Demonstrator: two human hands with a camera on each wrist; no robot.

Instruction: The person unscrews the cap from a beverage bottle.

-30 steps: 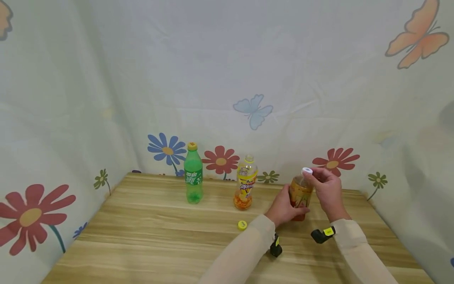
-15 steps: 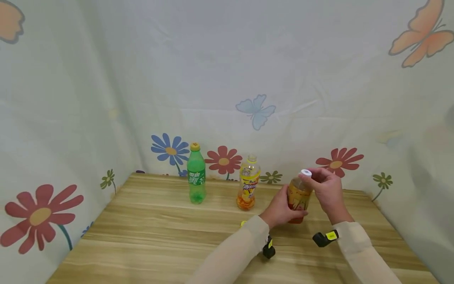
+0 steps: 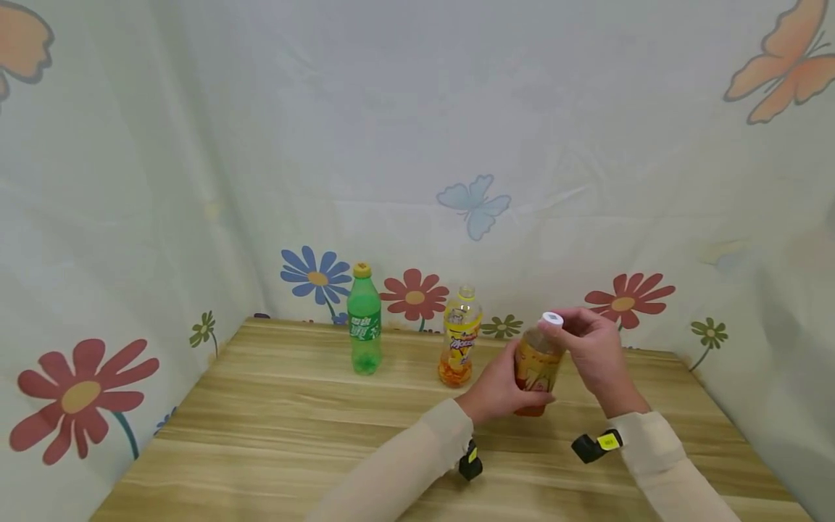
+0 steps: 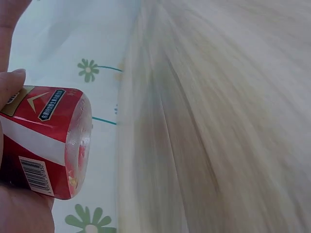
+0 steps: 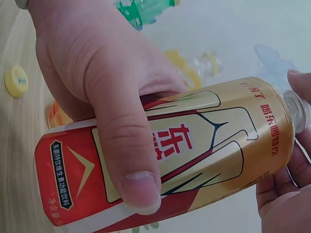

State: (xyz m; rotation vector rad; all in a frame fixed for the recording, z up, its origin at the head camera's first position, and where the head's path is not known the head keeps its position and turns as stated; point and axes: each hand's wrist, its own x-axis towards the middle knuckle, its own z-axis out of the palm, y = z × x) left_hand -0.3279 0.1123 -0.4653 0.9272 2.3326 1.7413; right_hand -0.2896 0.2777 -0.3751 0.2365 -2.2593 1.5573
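My left hand [image 3: 497, 386] grips a red and gold drink bottle [image 3: 538, 366] round its body, the thumb lying across the label in the right wrist view. At the top of that bottle, my right hand [image 3: 595, 351] pinches the white cap [image 3: 552, 320] between thumb and fingers. The bottle leans a little, its cap end to the right. In the left wrist view the red lower part [image 4: 48, 136] and the clear base show, with a gap between base and table. The clear bottle neck [image 5: 295, 110] shows beside the right fingers in the right wrist view.
Left of the hands stands an uncapped bottle [image 3: 460, 337] with a yellow label and some orange contents. Farther left is a green bottle [image 3: 365, 319] with a yellow cap. A loose yellow cap [image 5: 17, 81] lies on the wooden table [image 3: 274, 420]. A flowered cloth [image 3: 365, 145] hangs behind.
Both hands and the bottle have shifted slightly left and toward me, the bottle leaning a bit more. My left forearm now covers the loose yellow cap in the head view.
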